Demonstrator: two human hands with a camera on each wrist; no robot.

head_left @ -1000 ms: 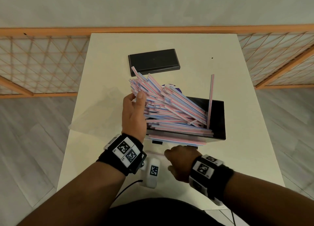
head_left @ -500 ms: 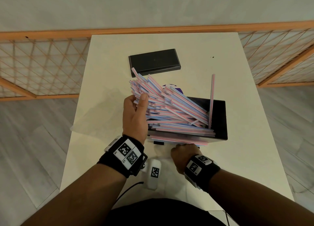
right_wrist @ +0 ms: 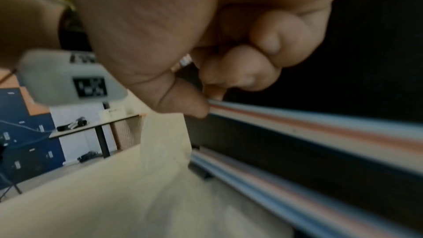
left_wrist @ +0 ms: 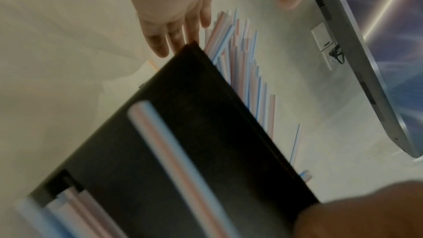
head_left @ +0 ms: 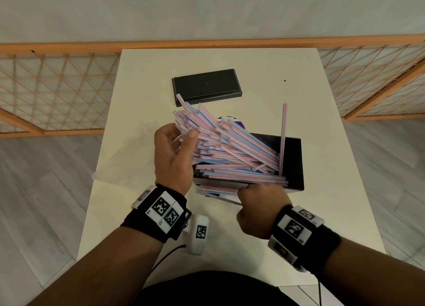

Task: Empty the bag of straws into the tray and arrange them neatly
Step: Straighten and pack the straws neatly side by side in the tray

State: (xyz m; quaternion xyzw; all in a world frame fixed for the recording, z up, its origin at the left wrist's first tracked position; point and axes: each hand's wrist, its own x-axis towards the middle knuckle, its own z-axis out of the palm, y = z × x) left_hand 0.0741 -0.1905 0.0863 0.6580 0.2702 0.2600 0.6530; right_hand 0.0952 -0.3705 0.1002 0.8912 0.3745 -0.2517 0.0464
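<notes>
My right hand [head_left: 262, 204] pinches one stray straw [right_wrist: 320, 124] at its near end. Beyond, my left hand [head_left: 174, 158], fingers relaxed, props the straws [head_left: 230, 151] slanting from the tray [head_left: 296, 165]. Light, slippery; I judge gathering by ends best.

I stand at a white table [head_left: 322, 190] set against an orange wooden lattice fence [head_left: 57, 87]. Behind it rises a pale grey wall [head_left: 207, 11]. Grey wood-plank floor [head_left: 41, 202] lies on both sides.

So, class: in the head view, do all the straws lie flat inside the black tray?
No: one straw stands nearly upright in the tray.
</notes>
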